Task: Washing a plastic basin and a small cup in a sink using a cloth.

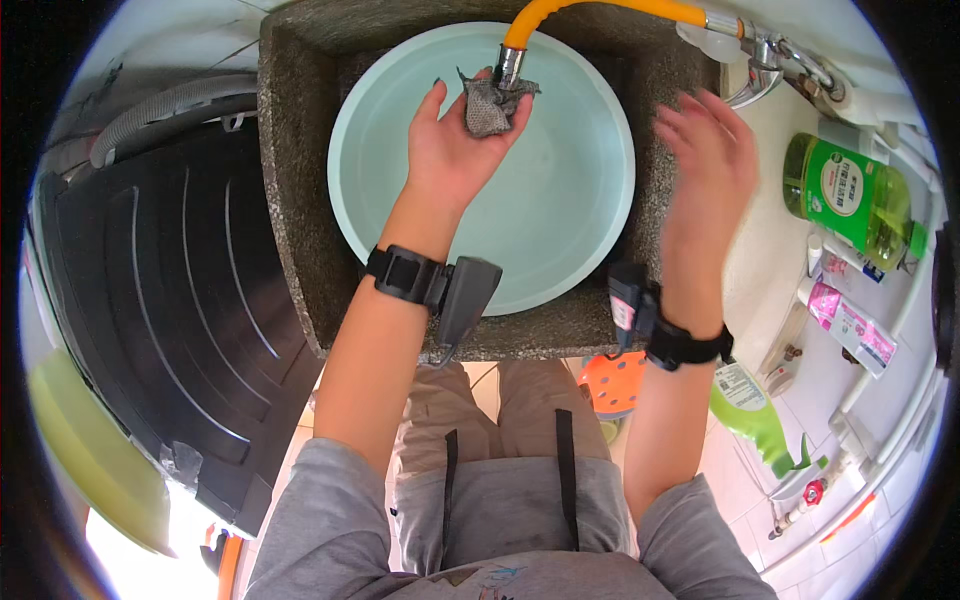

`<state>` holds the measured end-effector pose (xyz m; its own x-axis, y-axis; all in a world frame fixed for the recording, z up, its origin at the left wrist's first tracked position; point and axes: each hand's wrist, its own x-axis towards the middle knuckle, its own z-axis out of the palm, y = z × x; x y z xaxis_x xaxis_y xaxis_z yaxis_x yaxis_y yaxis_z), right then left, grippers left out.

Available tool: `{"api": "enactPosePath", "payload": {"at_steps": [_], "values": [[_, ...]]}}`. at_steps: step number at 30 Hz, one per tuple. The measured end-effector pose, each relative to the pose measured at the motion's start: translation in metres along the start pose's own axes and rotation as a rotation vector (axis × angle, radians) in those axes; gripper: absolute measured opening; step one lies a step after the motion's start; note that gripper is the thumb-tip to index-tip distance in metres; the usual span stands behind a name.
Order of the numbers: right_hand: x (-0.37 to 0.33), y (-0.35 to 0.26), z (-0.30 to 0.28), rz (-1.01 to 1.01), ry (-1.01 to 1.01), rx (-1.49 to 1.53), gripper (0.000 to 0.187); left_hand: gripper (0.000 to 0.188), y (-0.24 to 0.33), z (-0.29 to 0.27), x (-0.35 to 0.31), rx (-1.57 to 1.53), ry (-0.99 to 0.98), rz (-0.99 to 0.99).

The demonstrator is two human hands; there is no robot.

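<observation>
A crumpled grey cloth [488, 108] rests in my left hand [455, 150], which is palm up with the fingers curled around it. The cloth sits right under the metal tip of the orange faucet hose [575, 8]. Below them is a wide, pale blue-green basin [345, 190], standing inside a dark speckled stone sink [290, 200]. My right hand [708, 150] is over the sink's right wall, below the chrome faucet lever [758, 85]. Its fingers are apart, slightly blurred, and I see nothing in them.
A black ridged panel [150, 290] stands left of the sink, a yellow-green basin [95, 460] beside it. On the right are a green detergent bottle [850, 190], a pink-and-white tube [850, 325], a green spray bottle [750, 415] and a red-handled valve [813, 492].
</observation>
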<state>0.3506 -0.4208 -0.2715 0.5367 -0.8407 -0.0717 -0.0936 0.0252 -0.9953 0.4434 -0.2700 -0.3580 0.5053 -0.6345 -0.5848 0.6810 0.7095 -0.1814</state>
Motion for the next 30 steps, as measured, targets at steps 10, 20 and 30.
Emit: {"api": "enactPosePath", "payload": {"at_steps": [10,20,30], "values": [[0.031,0.005,-0.044,0.201,-0.047,0.230,0.046,0.018,0.007,-0.029,0.044,0.058,0.210,0.083],[0.029,-0.006,-0.029,0.249,-0.204,0.388,0.051,0.012,0.029,-0.050,-0.027,0.429,0.360,0.037],[-0.089,0.027,-0.046,0.548,-0.312,0.143,0.041,0.032,0.000,-0.042,-0.094,1.127,0.659,0.144]]}}
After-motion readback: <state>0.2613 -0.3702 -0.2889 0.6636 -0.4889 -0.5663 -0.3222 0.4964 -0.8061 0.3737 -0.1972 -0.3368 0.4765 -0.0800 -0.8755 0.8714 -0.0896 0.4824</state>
